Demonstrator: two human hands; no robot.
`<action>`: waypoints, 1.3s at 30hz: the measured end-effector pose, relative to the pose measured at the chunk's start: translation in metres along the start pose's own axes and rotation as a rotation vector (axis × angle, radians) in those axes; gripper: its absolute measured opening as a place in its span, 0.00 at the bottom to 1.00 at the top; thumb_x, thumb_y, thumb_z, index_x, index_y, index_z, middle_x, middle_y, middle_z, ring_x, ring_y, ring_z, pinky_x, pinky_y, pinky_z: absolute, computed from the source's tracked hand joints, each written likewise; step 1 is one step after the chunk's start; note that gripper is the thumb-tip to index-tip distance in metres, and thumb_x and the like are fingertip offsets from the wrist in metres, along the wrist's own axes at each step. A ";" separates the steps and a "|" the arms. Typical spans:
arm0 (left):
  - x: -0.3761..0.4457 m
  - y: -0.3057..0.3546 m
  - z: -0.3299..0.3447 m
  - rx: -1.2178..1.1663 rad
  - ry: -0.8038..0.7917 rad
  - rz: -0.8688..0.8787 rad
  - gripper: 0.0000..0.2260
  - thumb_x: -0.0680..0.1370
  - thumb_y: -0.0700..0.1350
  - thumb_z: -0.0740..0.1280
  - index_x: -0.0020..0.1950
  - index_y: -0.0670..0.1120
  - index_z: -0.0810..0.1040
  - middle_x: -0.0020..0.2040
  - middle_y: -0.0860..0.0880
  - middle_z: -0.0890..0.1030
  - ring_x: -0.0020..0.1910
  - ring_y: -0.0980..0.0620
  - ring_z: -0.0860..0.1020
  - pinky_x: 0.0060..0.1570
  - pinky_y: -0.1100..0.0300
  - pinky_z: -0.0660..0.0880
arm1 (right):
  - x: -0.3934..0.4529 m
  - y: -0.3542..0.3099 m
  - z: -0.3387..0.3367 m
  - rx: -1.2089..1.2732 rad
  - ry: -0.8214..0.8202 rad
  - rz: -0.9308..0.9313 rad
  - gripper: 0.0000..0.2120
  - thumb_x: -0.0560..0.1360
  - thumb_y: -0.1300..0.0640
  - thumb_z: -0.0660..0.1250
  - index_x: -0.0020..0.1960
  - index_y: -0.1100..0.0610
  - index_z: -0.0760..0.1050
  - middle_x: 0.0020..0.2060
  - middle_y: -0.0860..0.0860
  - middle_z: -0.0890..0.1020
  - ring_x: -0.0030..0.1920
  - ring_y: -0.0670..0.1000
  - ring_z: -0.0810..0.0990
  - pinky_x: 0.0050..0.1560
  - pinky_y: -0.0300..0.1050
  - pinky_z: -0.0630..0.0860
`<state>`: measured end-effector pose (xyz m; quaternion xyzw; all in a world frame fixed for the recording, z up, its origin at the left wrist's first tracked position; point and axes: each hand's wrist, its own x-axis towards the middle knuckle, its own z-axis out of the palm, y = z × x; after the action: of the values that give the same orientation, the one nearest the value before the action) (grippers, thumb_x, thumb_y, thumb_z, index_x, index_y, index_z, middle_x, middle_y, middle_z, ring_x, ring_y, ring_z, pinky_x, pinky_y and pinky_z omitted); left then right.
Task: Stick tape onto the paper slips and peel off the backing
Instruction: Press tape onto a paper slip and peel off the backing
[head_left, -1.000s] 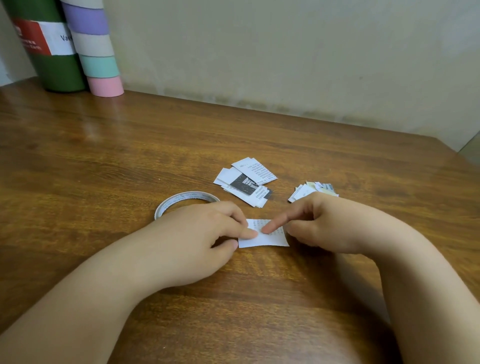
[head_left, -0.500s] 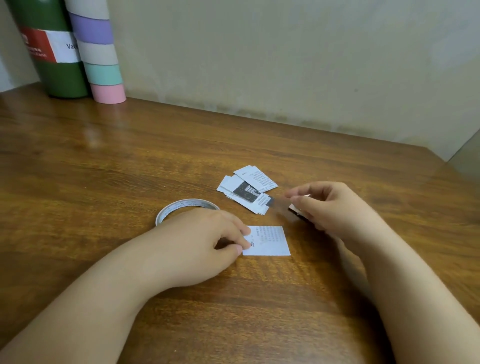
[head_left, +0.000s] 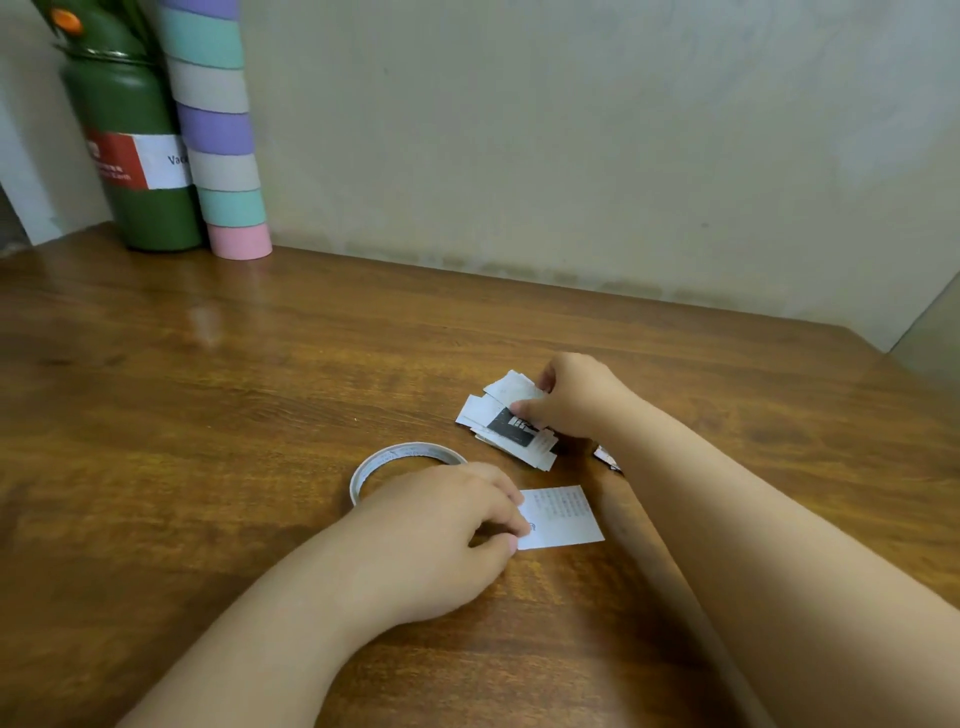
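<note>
At the upper left of the frame a green bottle (head_left: 136, 171) and a striped tube (head_left: 221, 140) stand on the wooden counter (head_left: 208, 415). Near the centre a tape roll (head_left: 402, 462) lies flat, partly behind the left hand (head_left: 441, 535), whose curled fingers pinch the left edge of a paper slip (head_left: 563, 517). Right of centre, the right hand (head_left: 576, 397) grips one slip on the pile of slips (head_left: 511, 423).

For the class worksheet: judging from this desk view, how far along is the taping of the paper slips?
Done: cannot be confirmed; no tape shows on the single slip that the left hand pins to the table. In hand: the right hand pinches a slip from the pile of slips. Left: that pile looks untaped, and the tape roll lies flat beside the left hand.
</note>
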<state>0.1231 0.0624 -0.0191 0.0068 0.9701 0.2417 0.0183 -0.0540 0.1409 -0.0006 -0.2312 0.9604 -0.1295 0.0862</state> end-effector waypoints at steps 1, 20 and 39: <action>0.000 0.000 0.000 -0.004 0.000 0.002 0.12 0.79 0.52 0.60 0.61 0.60 0.77 0.65 0.67 0.68 0.36 0.80 0.64 0.38 0.74 0.61 | 0.000 -0.001 -0.002 0.009 -0.021 -0.001 0.18 0.72 0.45 0.70 0.53 0.58 0.74 0.46 0.50 0.78 0.46 0.51 0.75 0.40 0.43 0.70; -0.006 0.003 -0.003 0.085 -0.070 0.018 0.16 0.78 0.57 0.60 0.66 0.66 0.70 0.64 0.69 0.62 0.37 0.66 0.67 0.46 0.66 0.63 | -0.087 0.053 -0.016 0.559 -0.135 -0.099 0.12 0.71 0.45 0.71 0.46 0.52 0.83 0.40 0.51 0.86 0.40 0.55 0.82 0.44 0.50 0.78; -0.004 -0.002 -0.001 0.001 0.012 -0.057 0.10 0.76 0.54 0.63 0.57 0.64 0.78 0.52 0.66 0.68 0.40 0.69 0.70 0.36 0.70 0.64 | -0.099 0.048 0.011 0.185 0.015 -0.115 0.11 0.74 0.45 0.67 0.43 0.53 0.79 0.35 0.48 0.81 0.35 0.47 0.78 0.32 0.41 0.70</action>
<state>0.1269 0.0601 -0.0188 -0.0226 0.9702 0.2404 0.0193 0.0154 0.2260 -0.0142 -0.2758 0.9301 -0.2241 0.0926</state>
